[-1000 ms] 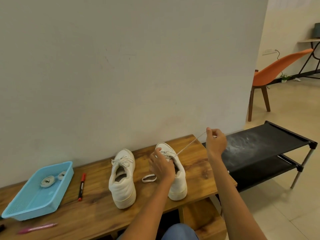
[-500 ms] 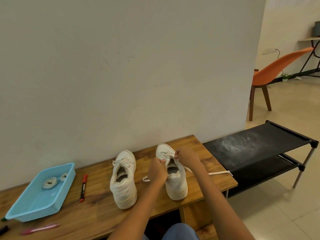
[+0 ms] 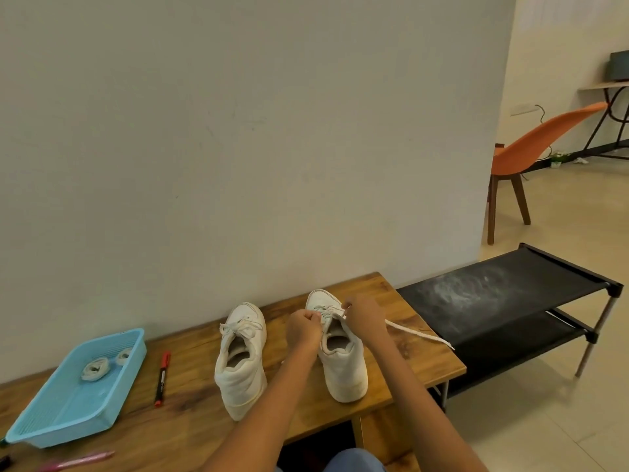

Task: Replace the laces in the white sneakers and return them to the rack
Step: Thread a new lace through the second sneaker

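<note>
White sneaker sits between both hands.

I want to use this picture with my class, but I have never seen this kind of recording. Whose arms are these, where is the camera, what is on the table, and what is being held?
There is no machine: a person wears a camera on the head, looking down at their own arms. On the wooden table stand two white sneakers. The left sneaker is laced and tied. Both hands work at the right sneaker: the left hand and the right hand each pinch its lace, whose free end trails right. Also there: a blue tray with two rolled laces, and a red marker. The black rack stands beside the table.
</note>
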The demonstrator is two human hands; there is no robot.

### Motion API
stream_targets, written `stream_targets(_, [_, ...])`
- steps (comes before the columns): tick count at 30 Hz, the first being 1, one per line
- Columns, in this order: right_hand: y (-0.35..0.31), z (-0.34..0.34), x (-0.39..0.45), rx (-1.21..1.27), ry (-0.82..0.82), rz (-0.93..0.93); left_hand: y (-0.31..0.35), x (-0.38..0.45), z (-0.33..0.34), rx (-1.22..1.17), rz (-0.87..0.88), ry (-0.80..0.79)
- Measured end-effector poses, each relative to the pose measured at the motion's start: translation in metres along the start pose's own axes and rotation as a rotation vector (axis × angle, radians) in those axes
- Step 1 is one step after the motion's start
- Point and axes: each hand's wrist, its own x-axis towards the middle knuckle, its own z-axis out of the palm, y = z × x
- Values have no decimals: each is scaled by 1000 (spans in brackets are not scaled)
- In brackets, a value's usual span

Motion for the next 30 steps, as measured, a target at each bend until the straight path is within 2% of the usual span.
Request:
stream_targets(4, [1,6,3,396,81,52,13,-3,8,-369,-46,43])
stream_targets(7, [-1,1,1,654,-6,19,18,-6,10,-426,44,36])
stream_targets(9, [-6,-1,0,651,-86,-44,23,-7,7,-414,123,-4])
stream_targets(14, [-12,2,0,552,-47,-160,37,6,-6,-183,373,-124])
stream_targets(19, [-7,2,2,680,-43,-180,37,21,-17,-3,429,-352])
stream_targets(23, [-1,1,5,808,-44,-181,28,27,-25,321,498,-431])
stream_targets(25, [-1,2,5,892,-39,-150,21,27,-27,462,493,-359])
stream_targets(27, [-3,2,4,990,-32,-111,18,26,-28,483,438,-208])
stream_targets(28, [-4,2,3,1039,-30,-99,18,24,-27,429,400,-189])
stream_targets(30, [-6,1,1,1106,-28,-86,19,17,-23,332,368,-257])
